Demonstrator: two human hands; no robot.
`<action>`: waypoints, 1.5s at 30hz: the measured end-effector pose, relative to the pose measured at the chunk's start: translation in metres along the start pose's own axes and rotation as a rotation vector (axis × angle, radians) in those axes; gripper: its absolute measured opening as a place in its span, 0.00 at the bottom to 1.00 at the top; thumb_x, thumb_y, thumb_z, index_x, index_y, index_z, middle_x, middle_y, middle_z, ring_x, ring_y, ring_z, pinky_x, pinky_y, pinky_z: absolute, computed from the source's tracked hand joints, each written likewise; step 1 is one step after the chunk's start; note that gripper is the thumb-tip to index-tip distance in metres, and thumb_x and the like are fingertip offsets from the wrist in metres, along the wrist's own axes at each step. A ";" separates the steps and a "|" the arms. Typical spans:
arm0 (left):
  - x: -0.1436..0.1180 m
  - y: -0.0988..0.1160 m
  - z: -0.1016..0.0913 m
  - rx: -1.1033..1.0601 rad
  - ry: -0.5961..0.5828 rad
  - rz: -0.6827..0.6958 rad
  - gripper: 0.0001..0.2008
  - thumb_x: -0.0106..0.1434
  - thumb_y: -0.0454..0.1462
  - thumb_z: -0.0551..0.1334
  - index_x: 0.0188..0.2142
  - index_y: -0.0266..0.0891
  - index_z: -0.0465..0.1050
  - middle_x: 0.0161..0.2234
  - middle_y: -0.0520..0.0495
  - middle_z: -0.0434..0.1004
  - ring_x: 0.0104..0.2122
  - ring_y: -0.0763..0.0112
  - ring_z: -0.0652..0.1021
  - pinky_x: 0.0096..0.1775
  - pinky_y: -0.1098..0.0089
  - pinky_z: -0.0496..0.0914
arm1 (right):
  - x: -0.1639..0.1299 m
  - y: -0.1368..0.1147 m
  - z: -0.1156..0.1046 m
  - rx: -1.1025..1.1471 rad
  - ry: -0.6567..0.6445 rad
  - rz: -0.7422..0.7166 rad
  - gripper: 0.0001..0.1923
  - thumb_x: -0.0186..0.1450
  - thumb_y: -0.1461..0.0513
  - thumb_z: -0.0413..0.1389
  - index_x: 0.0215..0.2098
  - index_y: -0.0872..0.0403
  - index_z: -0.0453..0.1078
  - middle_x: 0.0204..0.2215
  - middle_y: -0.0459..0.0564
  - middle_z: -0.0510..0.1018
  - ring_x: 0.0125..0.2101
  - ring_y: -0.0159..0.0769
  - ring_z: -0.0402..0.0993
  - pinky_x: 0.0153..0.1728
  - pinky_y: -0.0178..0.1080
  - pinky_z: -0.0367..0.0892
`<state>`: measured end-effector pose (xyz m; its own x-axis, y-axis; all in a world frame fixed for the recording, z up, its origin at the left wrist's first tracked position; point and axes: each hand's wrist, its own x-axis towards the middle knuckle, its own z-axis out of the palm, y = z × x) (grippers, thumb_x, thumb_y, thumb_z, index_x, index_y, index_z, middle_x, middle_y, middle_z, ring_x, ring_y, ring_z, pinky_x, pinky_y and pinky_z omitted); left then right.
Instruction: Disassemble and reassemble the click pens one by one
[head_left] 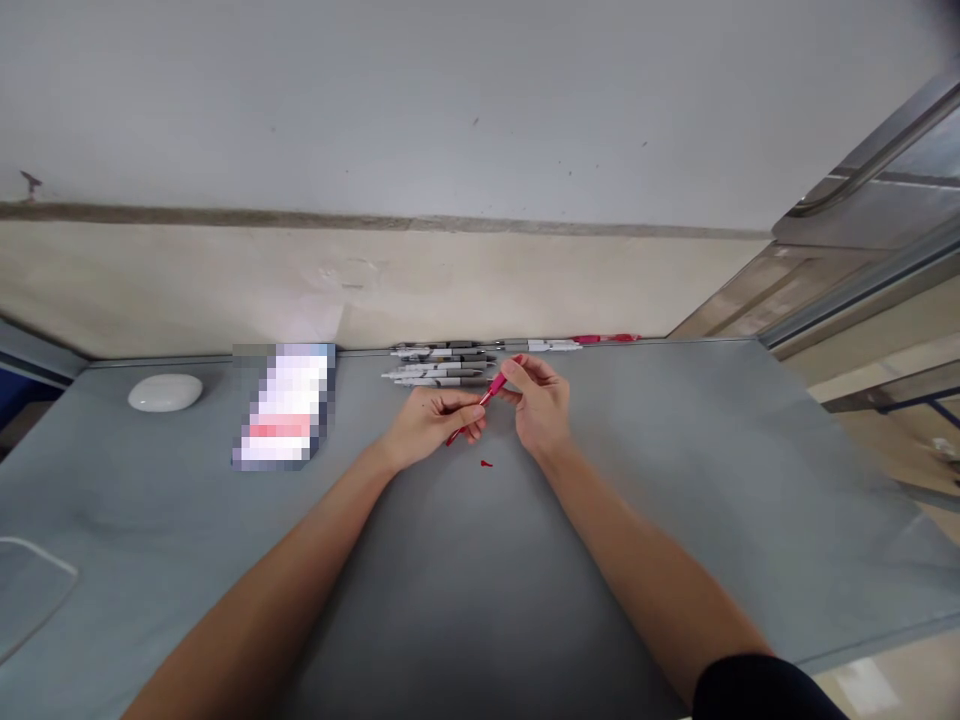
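A white oval object (165,391) is seen at the far left of the grey surface (675,480), with a blurred-out pack (283,405) beside it; neither is touched. Toward the middle, the left hand (433,422) is closed around the lower part of a red pen (484,402), whose tip end shows below the fingers (469,414). The right hand (537,398) pinches the pen's upper end between thumb and fingertips. The pen is held tilted, just above the surface, in front of a row of grey-and-white pens (442,366) lying against the wall.

A small red piece (486,463) lies loose on the surface below the hands; it could be swept off or lost if a wrist is dragged over it. If the two hands pull apart sharply, an inner part could be flung out, though none is visible. The neat row behind could be knocked by the right hand. The pen looks slim, bright pink-red and smooth; finer detail is blurred.
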<state>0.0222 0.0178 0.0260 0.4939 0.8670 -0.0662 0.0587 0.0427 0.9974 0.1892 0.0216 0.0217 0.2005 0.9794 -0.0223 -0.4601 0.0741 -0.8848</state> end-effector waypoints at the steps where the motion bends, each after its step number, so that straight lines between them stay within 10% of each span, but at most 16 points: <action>1: 0.000 0.001 0.000 -0.001 -0.012 0.000 0.16 0.61 0.47 0.67 0.34 0.35 0.79 0.27 0.48 0.79 0.25 0.73 0.77 0.30 0.71 0.72 | 0.000 0.000 0.000 0.004 0.000 0.002 0.11 0.51 0.55 0.70 0.27 0.50 0.75 0.24 0.42 0.76 0.26 0.30 0.73 0.31 0.38 0.75; 45: 0.000 0.001 -0.001 -0.112 -0.042 -0.023 0.13 0.59 0.44 0.69 0.34 0.34 0.80 0.27 0.48 0.79 0.27 0.74 0.77 0.31 0.73 0.70 | 0.001 0.000 -0.004 0.129 -0.082 0.020 0.11 0.50 0.60 0.70 0.28 0.50 0.73 0.24 0.39 0.76 0.25 0.26 0.73 0.27 0.32 0.74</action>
<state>0.0217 0.0186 0.0272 0.5295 0.8438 -0.0877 -0.0261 0.1196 0.9925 0.1924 0.0220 0.0196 0.1215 0.9926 0.0037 -0.5715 0.0730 -0.8174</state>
